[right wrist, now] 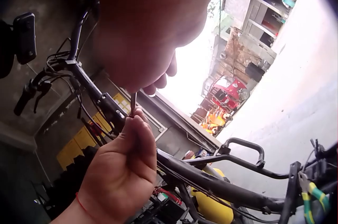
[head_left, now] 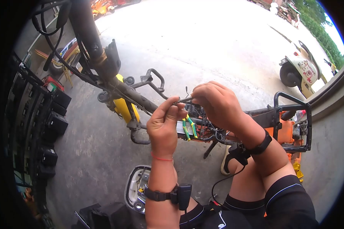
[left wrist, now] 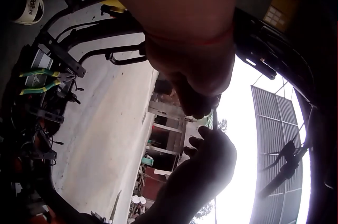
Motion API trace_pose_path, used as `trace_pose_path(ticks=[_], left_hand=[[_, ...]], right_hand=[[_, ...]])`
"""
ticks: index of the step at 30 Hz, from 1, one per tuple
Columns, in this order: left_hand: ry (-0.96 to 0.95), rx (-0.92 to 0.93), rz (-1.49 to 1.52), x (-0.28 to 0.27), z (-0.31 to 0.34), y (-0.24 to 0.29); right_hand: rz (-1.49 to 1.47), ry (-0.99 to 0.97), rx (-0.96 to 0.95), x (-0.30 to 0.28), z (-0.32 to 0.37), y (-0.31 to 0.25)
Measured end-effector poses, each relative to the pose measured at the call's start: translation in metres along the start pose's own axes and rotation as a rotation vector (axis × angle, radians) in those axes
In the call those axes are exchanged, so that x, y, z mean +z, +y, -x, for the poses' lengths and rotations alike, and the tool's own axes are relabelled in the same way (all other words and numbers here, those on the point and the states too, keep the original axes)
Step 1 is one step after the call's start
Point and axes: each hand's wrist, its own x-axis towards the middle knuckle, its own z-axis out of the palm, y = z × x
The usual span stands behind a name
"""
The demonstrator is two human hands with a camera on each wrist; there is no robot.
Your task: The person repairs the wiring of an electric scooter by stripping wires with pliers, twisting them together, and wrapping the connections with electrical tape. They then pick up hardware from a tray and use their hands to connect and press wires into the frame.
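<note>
Above a dark vehicle frame (head_left: pixel 141 102), the two hands meet with a thin dark piece (head_left: pixel 185 100) between them. The left hand (head_left: pixel 163 128) pinches one end between thumb and fingertips; the right hand (head_left: pixel 221 107) pinches the other end from the right. In the right wrist view a short stretch of the thin piece (right wrist: pixel 133 102) shows between the left hand (right wrist: pixel 124 174) and the right hand (right wrist: pixel 153 34). Backlight darkens both hands in the left wrist view, and what they hold is barely visible there. Green-and-yellow pliers (head_left: pixel 189 128) lie on the frame below the hands.
A white tray (head_left: pixel 130 183) with small parts stands on the floor near the left forearm. Black boxes (head_left: pixel 54 124) line the left side. A yellow cylinder (head_left: pixel 123 108) sits beside the frame, and a white scooter (head_left: pixel 304 70) stands at the upper right.
</note>
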Motion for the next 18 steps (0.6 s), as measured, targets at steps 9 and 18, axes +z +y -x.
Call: trace_pose_path(ticks=[9,18], left_hand=[[0.01,0.012,-0.093,-0.0006,-0.0004,0.0015],[0.021,-0.007,-0.128,-0.0033,-0.0003,0.0018]], right_hand=[[0.085,-0.044,-0.071,-0.0007,0.0006,0.0029],[0.221,-0.081,-0.197,-0.0013,0.0004,-0.0014]])
